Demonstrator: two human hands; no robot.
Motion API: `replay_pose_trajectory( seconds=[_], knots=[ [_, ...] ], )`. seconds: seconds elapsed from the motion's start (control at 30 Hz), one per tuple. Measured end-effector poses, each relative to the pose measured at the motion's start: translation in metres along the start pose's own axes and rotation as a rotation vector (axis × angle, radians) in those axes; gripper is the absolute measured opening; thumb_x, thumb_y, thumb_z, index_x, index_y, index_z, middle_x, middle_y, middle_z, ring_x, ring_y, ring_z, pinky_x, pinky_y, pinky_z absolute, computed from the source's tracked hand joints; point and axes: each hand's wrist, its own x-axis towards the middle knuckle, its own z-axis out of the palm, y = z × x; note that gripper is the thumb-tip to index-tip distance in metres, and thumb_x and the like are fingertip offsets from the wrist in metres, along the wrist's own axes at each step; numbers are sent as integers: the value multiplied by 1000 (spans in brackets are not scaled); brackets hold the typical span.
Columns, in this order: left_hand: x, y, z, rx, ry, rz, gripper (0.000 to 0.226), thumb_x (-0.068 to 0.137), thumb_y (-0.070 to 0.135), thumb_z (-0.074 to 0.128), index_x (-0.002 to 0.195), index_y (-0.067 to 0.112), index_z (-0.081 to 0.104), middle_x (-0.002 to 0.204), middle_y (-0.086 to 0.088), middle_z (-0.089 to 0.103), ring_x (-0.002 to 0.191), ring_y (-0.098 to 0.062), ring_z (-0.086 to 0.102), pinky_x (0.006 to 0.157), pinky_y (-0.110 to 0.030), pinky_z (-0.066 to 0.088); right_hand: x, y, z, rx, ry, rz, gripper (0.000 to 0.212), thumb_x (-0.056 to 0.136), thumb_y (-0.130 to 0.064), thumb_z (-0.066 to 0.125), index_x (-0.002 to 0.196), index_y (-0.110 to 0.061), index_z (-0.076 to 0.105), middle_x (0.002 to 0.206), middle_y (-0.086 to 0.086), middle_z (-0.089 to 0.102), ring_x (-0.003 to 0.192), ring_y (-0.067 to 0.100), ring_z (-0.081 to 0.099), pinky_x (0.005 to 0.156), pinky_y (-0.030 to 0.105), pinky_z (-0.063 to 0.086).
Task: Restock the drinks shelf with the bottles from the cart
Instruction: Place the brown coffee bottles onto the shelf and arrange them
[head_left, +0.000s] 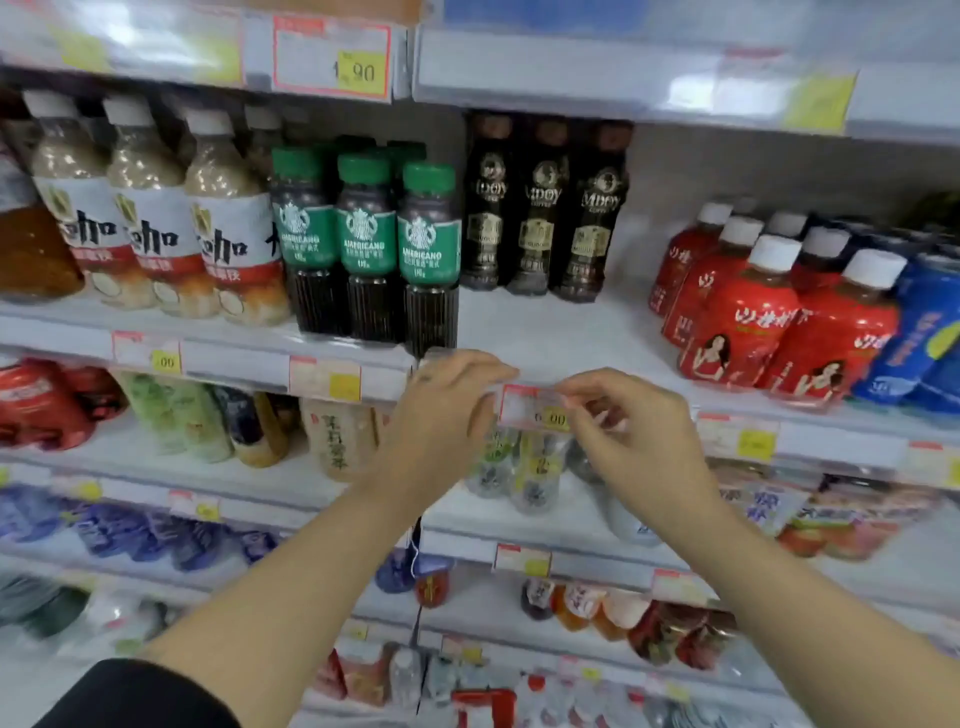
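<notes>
Both my hands are at the front rail of the drinks shelf (545, 332). My left hand (447, 410) and my right hand (628, 421) pinch a red-edged price tag (530, 408) from either side. Behind the tag, three dark coffee bottles (540, 208) stand far back on the shelf, with bare shelf in front of them. Green-capped Americano bottles (369, 244) stand to their left. Red bottles with white caps (753, 306) fill the right side. No cart or loose bottle is in view.
White-labelled milk-tea bottles (156, 208) stand at the far left and blue bottles (924, 327) at the far right. Lower shelves (291, 483) hold several drinks. The shelf above (571, 78) carries price tags. A red object (485, 701) shows at the bottom.
</notes>
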Motion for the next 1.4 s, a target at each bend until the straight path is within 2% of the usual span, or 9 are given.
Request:
replay_pose_trajectory(
  seconds=[0.07,0.3,0.43,0.8,0.93,1.03,1.13,1.23,1.4],
  knots=[
    [-43,2,3,-69,12,-126,29,89,19,44,111,13,63,110,-3,61,97,-17,56,87,-28,45,-44,6,14,63,-76,49,13,85,-11,63,90,-20,70,77,-21,61,71,-7,56,63,5,41],
    [-221,-22,29,-189,-295,-765,22,92,9,54,111,14,65,103,4,65,90,-9,60,80,-19,48,-179,56,128,123,-458,409,14,85,-9,61,95,-14,70,75,-19,60,65,-5,57,62,2,39],
    [-300,-41,35,-209,-390,-984,19,92,12,55,107,19,64,94,10,63,81,0,58,66,1,40,-237,68,182,105,-658,551,20,88,-13,58,106,-16,66,84,-14,59,72,-3,54,66,0,37],
    [-479,-129,76,-239,-704,-1397,26,94,18,50,118,18,60,107,0,66,81,-7,56,68,-13,40,-350,83,354,39,-1029,976,45,89,-18,59,131,-12,46,120,8,57,94,18,57,74,23,40],
    [-525,-160,105,-267,-817,-1455,29,94,19,47,121,21,54,91,9,60,72,-8,57,56,-17,45,-373,119,412,-121,-1059,903,60,83,-14,63,137,-13,38,118,11,49,98,20,50,80,32,46],
    [-553,-176,128,-340,-882,-1504,42,91,20,55,132,19,45,119,2,57,93,-16,59,71,-27,51,-380,145,442,-344,-1151,726,65,86,-18,61,141,-9,29,139,14,37,128,29,36,103,37,36],
    [-571,-184,146,-420,-953,-1483,60,89,27,60,141,16,32,128,1,52,103,-17,57,83,-27,51,-390,166,462,-550,-1307,532,78,85,-39,61,144,-7,20,143,17,34,133,32,32,110,40,30],
    [-583,-187,160,-511,-992,-1536,72,88,26,63,146,15,22,114,5,54,85,-9,56,67,-17,49,-399,174,473,-678,-1382,435,94,79,-56,61,145,-8,14,145,20,31,135,36,29,111,46,24],
    [-595,-187,177,-449,-1001,-1521,70,78,32,71,136,17,36,117,1,60,91,-12,61,70,-24,49,-399,168,472,-616,-1211,383,77,74,-46,71,133,-13,34,130,9,41,113,28,50,98,39,37]
  ],
)
